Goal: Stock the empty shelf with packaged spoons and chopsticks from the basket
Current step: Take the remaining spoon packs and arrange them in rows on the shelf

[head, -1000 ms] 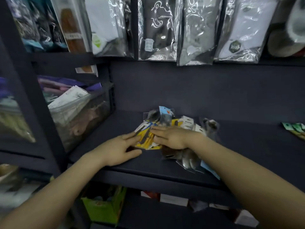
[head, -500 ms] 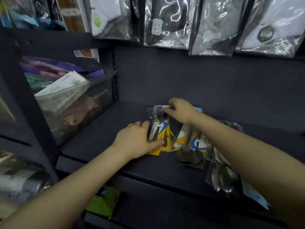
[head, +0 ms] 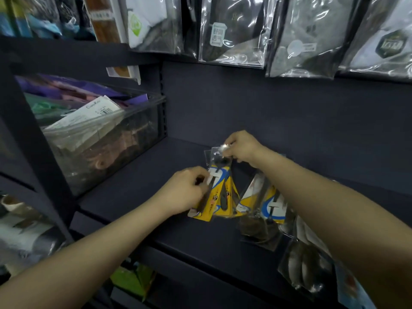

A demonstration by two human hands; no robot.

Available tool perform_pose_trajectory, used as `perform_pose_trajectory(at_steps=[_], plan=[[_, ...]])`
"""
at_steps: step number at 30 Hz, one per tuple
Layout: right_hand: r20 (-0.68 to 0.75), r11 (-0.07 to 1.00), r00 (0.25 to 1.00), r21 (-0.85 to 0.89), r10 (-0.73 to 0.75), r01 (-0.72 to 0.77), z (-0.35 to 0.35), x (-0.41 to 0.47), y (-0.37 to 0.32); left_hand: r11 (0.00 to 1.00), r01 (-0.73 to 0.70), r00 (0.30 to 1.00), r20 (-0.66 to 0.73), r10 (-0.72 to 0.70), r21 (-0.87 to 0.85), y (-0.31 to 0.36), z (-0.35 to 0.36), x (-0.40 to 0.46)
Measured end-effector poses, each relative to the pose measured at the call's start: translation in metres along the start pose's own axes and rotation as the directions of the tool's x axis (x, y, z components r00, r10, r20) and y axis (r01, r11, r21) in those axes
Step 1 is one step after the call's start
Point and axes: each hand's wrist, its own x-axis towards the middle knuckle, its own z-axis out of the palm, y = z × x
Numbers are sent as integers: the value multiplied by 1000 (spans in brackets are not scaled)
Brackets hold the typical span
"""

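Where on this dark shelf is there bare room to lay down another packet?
Bare shelf lies left of the left hand, between it and the clear bin. Another bare strip runs behind the right hand, along the back wall. Crowded: the yellow packets and the clear spoon packets along the front edge, under the right forearm.

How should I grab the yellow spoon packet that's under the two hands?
Pinch the clear top edge of the yellow spoon packet from the far end, as the right hand does. It lies flat on the shelf, so only its thin edges offer a grip.
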Motion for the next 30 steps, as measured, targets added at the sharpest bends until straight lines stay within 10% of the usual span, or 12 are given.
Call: perform_pose_trajectory(at_steps=[7, 10, 15, 27, 30], plan=[[-74, 837, 996, 540, -56, 87, 0, 15, -37, 992, 43, 972, -235, -14, 122, -19, -14, 3], [-40, 976, 986, 143, -163, 167, 10, 27, -25, 964, 92, 963, -267, -23, 249, -40, -29, 10], [92, 919, 987, -363, -130, 154, 5, 32, 3, 943, 188, 954, -279, -110, 273, -77, -54, 39], [80, 971, 994, -222, -78, 94, -2, 39, 4, 644, 112, 990, -143, -5, 757, -102, -61, 64], [43, 973, 988, -171, -151, 156, -3, 41, -8, 813, -37, 965, -191, 181, 581, -87, -61, 55]])
